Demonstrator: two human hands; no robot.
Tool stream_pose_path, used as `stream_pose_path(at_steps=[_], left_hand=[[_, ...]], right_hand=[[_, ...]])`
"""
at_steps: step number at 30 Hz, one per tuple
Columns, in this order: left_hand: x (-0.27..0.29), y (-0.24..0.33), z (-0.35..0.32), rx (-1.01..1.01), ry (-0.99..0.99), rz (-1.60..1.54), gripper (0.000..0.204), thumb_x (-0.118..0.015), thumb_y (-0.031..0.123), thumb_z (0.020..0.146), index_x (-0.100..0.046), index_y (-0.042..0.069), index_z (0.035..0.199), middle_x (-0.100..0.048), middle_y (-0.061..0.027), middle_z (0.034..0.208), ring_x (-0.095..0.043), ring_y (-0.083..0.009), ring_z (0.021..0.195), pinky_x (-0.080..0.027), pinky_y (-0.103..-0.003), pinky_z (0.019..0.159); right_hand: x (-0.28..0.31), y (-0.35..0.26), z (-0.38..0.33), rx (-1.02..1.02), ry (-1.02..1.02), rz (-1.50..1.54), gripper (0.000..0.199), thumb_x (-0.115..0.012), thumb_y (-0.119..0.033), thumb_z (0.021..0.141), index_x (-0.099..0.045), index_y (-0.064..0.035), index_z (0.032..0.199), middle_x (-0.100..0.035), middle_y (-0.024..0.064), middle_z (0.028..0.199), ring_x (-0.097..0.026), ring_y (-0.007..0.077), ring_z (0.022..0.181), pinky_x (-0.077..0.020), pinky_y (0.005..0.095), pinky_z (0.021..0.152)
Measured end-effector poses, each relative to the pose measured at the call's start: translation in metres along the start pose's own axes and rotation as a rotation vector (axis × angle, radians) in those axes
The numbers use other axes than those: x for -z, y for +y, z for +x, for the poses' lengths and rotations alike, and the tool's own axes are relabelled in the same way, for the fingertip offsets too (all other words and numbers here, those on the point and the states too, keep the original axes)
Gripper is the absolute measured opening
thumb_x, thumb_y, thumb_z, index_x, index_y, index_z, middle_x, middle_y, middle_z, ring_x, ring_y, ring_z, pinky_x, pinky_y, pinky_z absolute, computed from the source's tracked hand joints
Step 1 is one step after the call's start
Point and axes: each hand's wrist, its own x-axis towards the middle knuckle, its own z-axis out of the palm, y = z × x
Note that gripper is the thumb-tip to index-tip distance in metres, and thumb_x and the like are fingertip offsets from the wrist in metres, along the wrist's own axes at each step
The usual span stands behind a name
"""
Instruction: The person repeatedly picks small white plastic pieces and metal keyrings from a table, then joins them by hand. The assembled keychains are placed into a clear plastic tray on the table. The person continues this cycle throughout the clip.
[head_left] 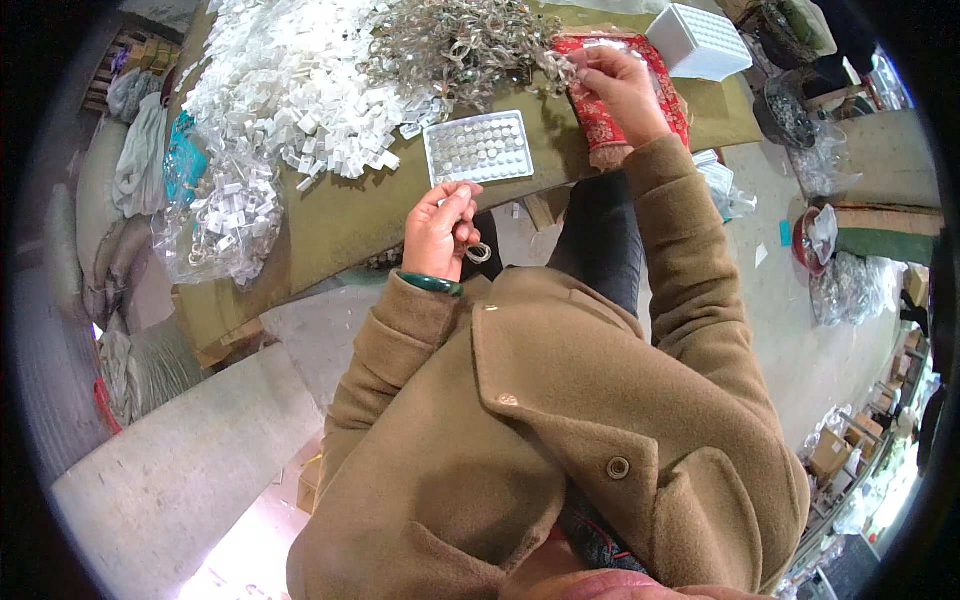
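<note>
"Tabletop [340, 230] first: where do its things lie from the hands?"

"Beyond both. The widest is a white heap [300, 90], ahead of the left hand [442, 225]. Beside it, the tangled heap [460, 50] reaches the fingertips of the right hand [622, 90]. A red cloth [592, 118] lies under that hand, partly covered. The white tray [488, 179] sits between the two hands, nearer the left."

"How are they held?"

"Well apart. The left has thumb and forefinger together just before the tray's near edge, its other fingers curled on silvery loops [479, 254]. The right's fingers are bent; whether they grip anything, I can't tell."

"What else is unclear?"

"Anything between the left fingertips is hidden. The white heap is cut off above, and single pieces in the tangle blur together."

"And textures?"

"Blocky, plastic-looking white pieces; a glinting, wiry tangle; floral patterning on the cloth; a thin-rimmed rectangular tray. Smallest are the round, greyish discs [482, 142] set in its rows."
</note>
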Motion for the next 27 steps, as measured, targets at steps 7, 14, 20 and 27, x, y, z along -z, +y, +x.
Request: stream_pose_path(at_steps=[7,14,20,27], left_hand=[[-0.007,0.001,0.001,0.093,-0.032,-0.120,0.017,-0.055,0.019,0.096,-0.063,0.004,0.098,-0.059,-0.0002,0.081,-0.056,-0.0063,0.064,-0.052,-0.022,0.058],[-0.023,0.007,0.023,0.217,-0.152,-0.036,0.027,-0.054,0.019,0.096,-0.058,0.001,0.117,-0.065,-0.0039,0.099,-0.062,-0.0069,0.077,-0.053,-0.018,0.056],[-0.049,-0.002,0.064,0.348,-0.224,-0.113,0.035,-0.051,0.026,0.098,-0.055,-0.001,0.120,-0.063,-0.0096,0.112,-0.060,-0.0038,0.069,-0.043,-0.014,0.045],[-0.081,-0.003,0.086,0.359,-0.254,-0.360,0.029,-0.052,0.034,0.098,-0.056,0.006,0.106,-0.065,-0.0070,0.100,-0.057,-0.0044,0.065,-0.039,-0.017,0.044]], right_hand=[[0.006,0.012,-0.008,-0.012,0.023,0.025,0.019,-0.053,0.004,0.089,-0.063,-0.0017,0.103,-0.065,0.0038,0.094,-0.064,0.0126,0.080,-0.0530,0.0259,0.070],[0.010,0.011,-0.023,-0.104,-0.023,0.401,0.018,-0.051,0.003,0.092,-0.060,-0.0020,0.106,-0.064,0.0055,0.096,-0.067,0.0188,0.092,-0.0557,0.0269,0.074],[0.004,0.015,-0.040,-0.079,-0.084,0.672,0.014,-0.052,0.000,0.094,-0.055,-0.0009,0.107,-0.061,0.0070,0.101,-0.064,0.0264,0.104,-0.0544,0.0314,0.082],[0.000,0.009,-0.053,0.086,-0.164,0.610,0.011,-0.056,0.001,0.092,-0.060,-0.0011,0.101,-0.062,0.0030,0.095,-0.064,0.0133,0.086,-0.0516,0.0250,0.076]])
